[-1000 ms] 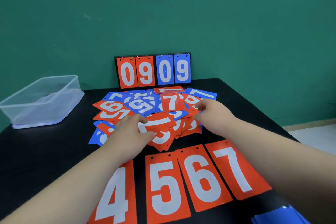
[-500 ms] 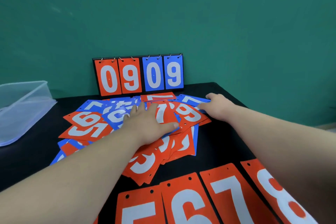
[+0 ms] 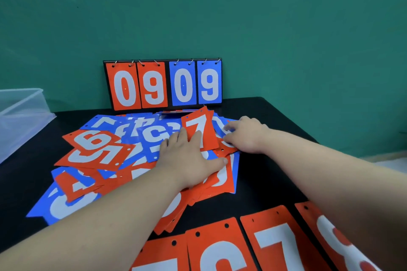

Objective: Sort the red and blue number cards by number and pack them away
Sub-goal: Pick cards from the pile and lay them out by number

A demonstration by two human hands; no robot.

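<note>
A loose heap of red and blue number cards (image 3: 105, 156) covers the middle of the black table (image 3: 264, 182). My left hand (image 3: 189, 156) lies flat on the heap, fingers straight, touching the lower edge of a red 7 card (image 3: 200, 130) that tilts up at the heap's far side. My right hand (image 3: 244, 134) rests at the heap's right edge with fingers curled down onto the cards there; what it holds is hidden. Red cards lie in a row (image 3: 222, 248) along the near edge, showing part of a 5, then 6, 7, 8.
A flip scoreboard (image 3: 163, 84) reading 0 9 in red and 0 9 in blue stands against the green wall behind the heap. A clear plastic box (image 3: 19, 116) sits at the far left. The table's right edge runs near my right forearm.
My left hand slid a little further onto the heap, and the red 7 card has tipped up. My right hand drew inward from the far right corner to the heap's right edge.
</note>
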